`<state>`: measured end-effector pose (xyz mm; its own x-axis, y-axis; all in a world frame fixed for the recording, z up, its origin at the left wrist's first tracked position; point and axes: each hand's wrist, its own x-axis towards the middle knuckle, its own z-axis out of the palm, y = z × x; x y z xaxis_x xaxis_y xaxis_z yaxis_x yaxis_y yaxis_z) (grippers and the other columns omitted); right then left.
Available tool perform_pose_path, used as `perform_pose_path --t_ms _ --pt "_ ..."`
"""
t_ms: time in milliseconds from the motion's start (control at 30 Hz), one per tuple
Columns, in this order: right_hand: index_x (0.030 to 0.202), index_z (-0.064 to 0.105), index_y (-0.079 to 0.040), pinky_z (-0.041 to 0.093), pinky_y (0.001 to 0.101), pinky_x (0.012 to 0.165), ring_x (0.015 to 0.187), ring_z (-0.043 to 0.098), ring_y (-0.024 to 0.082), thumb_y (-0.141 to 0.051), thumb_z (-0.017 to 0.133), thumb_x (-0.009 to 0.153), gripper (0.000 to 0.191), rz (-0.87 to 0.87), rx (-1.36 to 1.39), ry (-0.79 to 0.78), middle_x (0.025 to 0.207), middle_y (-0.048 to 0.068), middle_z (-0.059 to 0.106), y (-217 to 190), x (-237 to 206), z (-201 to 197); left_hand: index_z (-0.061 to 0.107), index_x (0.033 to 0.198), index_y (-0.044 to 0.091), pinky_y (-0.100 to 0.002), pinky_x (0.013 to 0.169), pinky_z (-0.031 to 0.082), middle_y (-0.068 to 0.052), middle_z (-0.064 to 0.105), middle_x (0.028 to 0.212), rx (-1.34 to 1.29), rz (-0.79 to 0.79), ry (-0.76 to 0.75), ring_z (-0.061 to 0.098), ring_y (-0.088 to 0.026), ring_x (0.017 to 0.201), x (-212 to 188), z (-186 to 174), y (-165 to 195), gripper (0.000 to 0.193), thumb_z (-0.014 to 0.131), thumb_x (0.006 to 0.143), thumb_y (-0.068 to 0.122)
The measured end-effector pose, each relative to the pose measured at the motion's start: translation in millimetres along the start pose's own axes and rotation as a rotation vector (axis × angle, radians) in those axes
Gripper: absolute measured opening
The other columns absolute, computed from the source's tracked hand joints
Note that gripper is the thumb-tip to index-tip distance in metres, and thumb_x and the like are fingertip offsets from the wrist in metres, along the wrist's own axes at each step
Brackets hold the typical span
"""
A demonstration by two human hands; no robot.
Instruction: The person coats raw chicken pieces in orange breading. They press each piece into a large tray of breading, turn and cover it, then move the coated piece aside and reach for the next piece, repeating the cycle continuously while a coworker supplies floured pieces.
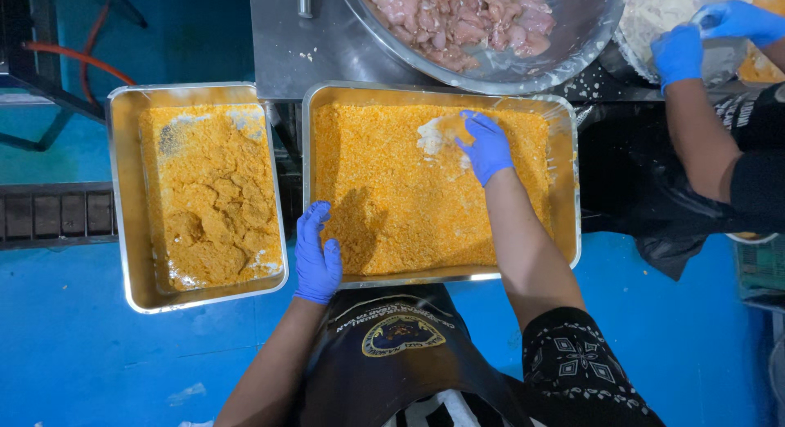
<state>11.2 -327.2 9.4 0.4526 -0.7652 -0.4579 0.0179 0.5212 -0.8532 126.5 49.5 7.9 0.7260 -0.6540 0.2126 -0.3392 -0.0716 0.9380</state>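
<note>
Head view: looking straight down at two crumb trays over a blue floor.
Left hand: in a blue glove, sitting at the lower left corner of the centre tray, fingers curled over its rim and gripping it.
Right hand: in a blue glove, pressing down on a pale floured chicken piece in the upper middle of the frame; fingers spread fairly wide and flat, holding nothing closed.
Chicken piece: lying on the orange breadcrumbs near the far edge of the centre tray, partly under the right fingertips, mostly white and barely coated.
Left tray: sitting at the left of the frame, holding crumb-covered pieces lumped together in orange coating.
Steel bowl: sitting at the top centre, holding raw pink chicken pieces.
Co-worker's gloved hands: working at the upper right over a bowl of white flour.
Progress: judging by the layout, a batch is already lying coated in the left tray, one piece is being crumbed now, and a good heap of raw meat is waiting in the bowl, so much appears left.
Count: two rectangular trays, two round bowls, four blue-gloved hands, one piece in the centre tray; coated pieces are too clumped to count.
</note>
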Motion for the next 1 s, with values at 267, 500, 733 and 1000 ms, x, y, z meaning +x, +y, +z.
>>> perform_pose_path --t_ms 267,500,733,1000 --pt "0.116 0.072 -0.014 0.048 0.0407 0.113 0.124 0.063 0.030 -0.020 0.074 0.091 0.026 -0.866 -1.170 -0.198 0.124 0.009 0.070 75 -69 52 0.047 0.150 0.007 -0.044 0.103 0.050 -0.021 0.051 0.146 0.037 0.027 0.016 0.059 -0.035 0.127 1 0 -1 0.065 0.041 0.108 0.057" --pt "0.135 0.063 -0.012 0.025 0.0604 0.113 0.142 0.035 0.045 -0.039 0.080 0.079 0.065 -0.797 -1.443 -0.730 0.150 0.023 0.047 149 -134 102 0.046 0.149 0.006 -0.044 0.106 0.050 -0.022 0.050 0.147 0.041 0.061 0.014 0.056 -0.037 0.132 -2 0 -5 0.063 0.041 0.109 0.055" --pt "0.142 0.061 -0.016 0.034 0.0559 0.120 0.146 0.042 0.039 -0.047 0.077 0.084 0.068 -0.722 -1.411 -0.770 0.153 0.016 0.050 158 -147 89 0.046 0.150 0.007 -0.043 0.103 0.050 -0.021 0.050 0.146 0.011 0.036 0.008 0.060 -0.035 0.125 -1 0 -6 0.063 0.043 0.108 0.053" --pt "0.131 0.067 -0.016 0.047 0.0503 0.103 0.121 0.057 0.042 -0.048 0.079 0.079 0.062 -0.580 -1.420 -0.802 0.132 0.020 0.062 156 -167 95 0.047 0.150 0.007 -0.043 0.100 0.052 -0.020 0.051 0.147 0.030 0.032 0.016 0.062 -0.033 0.121 -4 1 -6 0.062 0.042 0.108 0.053"
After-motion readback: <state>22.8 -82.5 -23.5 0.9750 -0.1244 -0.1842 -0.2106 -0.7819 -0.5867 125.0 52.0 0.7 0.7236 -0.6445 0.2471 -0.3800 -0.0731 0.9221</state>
